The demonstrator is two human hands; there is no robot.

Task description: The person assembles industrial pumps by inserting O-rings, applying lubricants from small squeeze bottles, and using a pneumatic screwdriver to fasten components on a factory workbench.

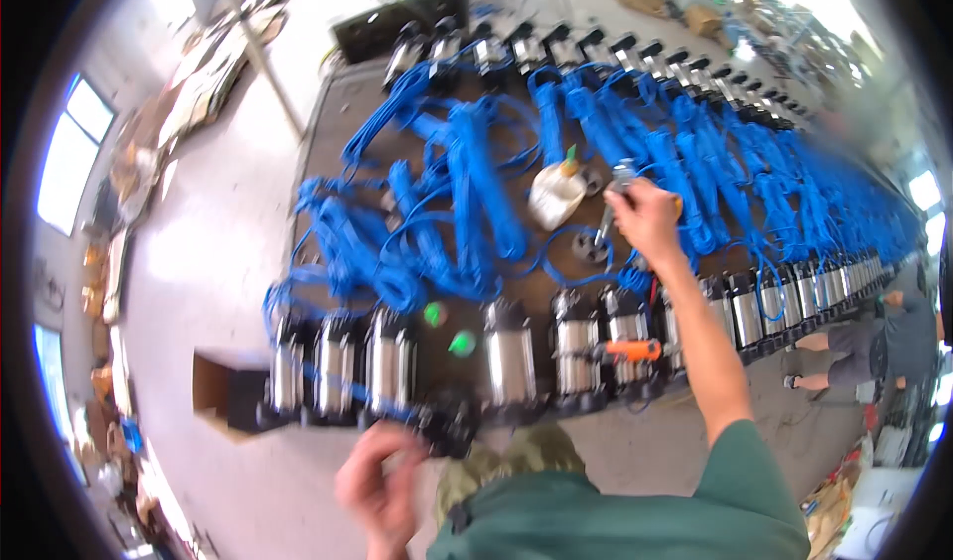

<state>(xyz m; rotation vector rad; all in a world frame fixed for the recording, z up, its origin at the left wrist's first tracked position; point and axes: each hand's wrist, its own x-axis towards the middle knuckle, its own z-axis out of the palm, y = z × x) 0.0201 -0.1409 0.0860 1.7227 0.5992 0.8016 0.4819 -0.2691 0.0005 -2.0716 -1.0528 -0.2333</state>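
My right hand [647, 220] reaches over the middle of the table, its fingers closed round a shiny metal tool [603, 228] whose exact kind is too blurred to tell. A white squeeze bottle [556, 199] with a yellow and green tip stands just left of it. By the table's near edge, my left hand [382, 476] is smeared by motion. Closest to it is the black end of a pump [447, 427] lying at that edge. A row of steel-bodied pumps [509, 347] with black ends lines the near side. An orange-handled tool [631, 350] lies across some of them.
Bundled blue cables [481, 188] cover much of the dark table [333, 128]. Another row of pumps [566, 52] stands along the far side. Two green caps [462, 343] lie near the front. An open cardboard box [226, 391] is at lower left. Another person [884, 347] is at right.
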